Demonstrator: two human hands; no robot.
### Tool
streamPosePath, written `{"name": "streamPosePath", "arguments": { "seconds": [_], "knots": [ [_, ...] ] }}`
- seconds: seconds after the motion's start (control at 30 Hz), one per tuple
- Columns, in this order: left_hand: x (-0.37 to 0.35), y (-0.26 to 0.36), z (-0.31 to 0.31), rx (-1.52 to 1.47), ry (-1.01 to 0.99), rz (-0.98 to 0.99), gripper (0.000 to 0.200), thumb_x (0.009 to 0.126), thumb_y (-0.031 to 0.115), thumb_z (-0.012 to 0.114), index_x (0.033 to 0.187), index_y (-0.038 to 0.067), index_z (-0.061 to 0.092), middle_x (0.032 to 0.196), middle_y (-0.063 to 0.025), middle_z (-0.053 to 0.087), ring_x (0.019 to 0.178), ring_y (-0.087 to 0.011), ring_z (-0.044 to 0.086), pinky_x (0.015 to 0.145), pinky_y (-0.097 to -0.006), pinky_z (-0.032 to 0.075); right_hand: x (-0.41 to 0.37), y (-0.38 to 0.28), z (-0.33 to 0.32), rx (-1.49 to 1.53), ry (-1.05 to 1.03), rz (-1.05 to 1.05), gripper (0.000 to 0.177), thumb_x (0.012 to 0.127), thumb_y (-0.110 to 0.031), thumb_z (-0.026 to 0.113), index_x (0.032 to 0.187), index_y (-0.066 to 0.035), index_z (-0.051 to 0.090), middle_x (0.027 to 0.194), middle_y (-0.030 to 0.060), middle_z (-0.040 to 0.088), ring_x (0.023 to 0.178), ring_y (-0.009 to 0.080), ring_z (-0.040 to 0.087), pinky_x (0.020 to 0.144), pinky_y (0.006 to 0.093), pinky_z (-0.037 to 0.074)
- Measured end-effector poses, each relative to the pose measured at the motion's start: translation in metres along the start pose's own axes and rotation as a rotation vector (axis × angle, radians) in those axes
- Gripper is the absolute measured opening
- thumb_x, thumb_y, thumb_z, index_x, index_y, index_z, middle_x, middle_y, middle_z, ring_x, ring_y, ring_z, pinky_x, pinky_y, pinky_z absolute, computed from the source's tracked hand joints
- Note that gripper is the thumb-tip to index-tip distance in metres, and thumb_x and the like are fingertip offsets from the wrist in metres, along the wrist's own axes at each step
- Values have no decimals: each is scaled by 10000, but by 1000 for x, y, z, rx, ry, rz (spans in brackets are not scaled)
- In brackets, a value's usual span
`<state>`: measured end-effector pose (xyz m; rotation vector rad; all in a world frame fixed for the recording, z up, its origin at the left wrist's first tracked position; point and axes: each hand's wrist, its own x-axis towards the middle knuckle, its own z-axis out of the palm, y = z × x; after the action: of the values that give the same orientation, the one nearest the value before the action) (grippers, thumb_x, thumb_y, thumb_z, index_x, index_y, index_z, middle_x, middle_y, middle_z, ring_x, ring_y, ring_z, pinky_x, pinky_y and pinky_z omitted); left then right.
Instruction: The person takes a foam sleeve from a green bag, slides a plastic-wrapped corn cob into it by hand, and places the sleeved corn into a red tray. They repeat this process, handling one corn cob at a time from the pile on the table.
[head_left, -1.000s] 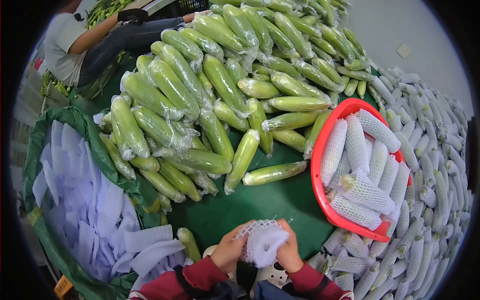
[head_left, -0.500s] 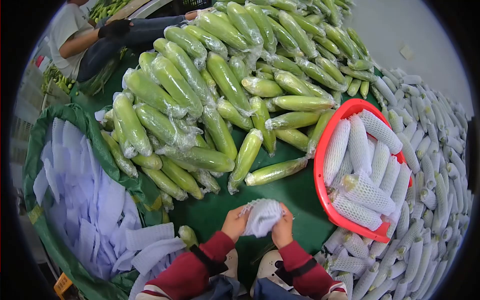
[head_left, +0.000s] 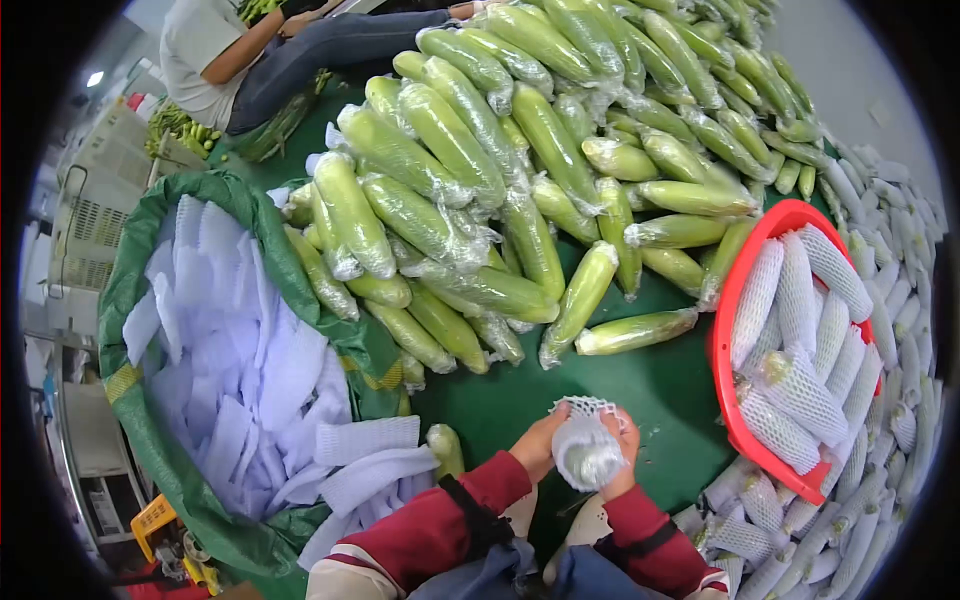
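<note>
Between my hands is a white foam net sleeve (head_left: 597, 408), spread into a ring with its open end facing me. Whitish, glossy, crumpled material shows inside the ring; I cannot tell what it is. My left hand (head_left: 538, 445) grips the sleeve's left side, and my right hand (head_left: 622, 448) pinches the right side. Beyond them lies a heap of long green vegetables wrapped in clear film (head_left: 585, 300), a few close to my fingers. To my right, a red basket (head_left: 722, 365) holds several vegetables in white net sleeves (head_left: 800, 395).
A green sack (head_left: 125, 400) full of flat foam sleeves (head_left: 225, 390) stands at left, some spilling over its near edge. Net-sleeved vegetables (head_left: 850, 540) cover the right side. A seated person (head_left: 215, 65) is at the far left, near white crates (head_left: 90, 225).
The view has swung left, so the scene sits further right in the frame. The bunched sleeve in my hands is now spread, with its opening turned toward me.
</note>
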<state>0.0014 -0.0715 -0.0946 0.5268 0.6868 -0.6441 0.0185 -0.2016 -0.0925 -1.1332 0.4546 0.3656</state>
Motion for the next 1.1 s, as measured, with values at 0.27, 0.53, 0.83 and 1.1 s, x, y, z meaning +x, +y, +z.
{"name": "streamPosePath", "arguments": {
  "seconds": [0.27,0.53,0.83,1.1],
  "knots": [
    [-85,80,5,1627,160,879,763,662,238,780,1317,58,431,1341,-239,364,1213,-418,367,1021,-471,321,-45,-43,-30,210,-506,987,530,932,-292,529,1385,-79,353,1320,93,463,1192,177,462,998,333,372],
    [-186,85,-132,2512,304,281,266,646,190,689,910,169,670,861,-94,593,796,-310,587,701,-432,483,-73,-170,-68,-55,-480,158,825,817,-202,663,1454,-11,174,1434,88,321,1301,167,325,1080,328,261],
    [-167,148,-34,2439,724,644,131,738,60,587,862,98,601,737,-100,539,697,-313,597,585,-406,479,-5,-376,-131,-1743,348,-848,808,647,-186,756,1361,-130,383,1197,136,522,1063,297,552,934,433,420],
    [-170,164,95,1817,515,1266,271,758,-95,541,994,33,578,882,-107,533,681,-224,529,602,-294,434,114,-358,-201,-2128,441,-516,806,695,-234,736,1399,-243,344,1321,145,439,1083,386,512,926,520,404]
  ]
}}
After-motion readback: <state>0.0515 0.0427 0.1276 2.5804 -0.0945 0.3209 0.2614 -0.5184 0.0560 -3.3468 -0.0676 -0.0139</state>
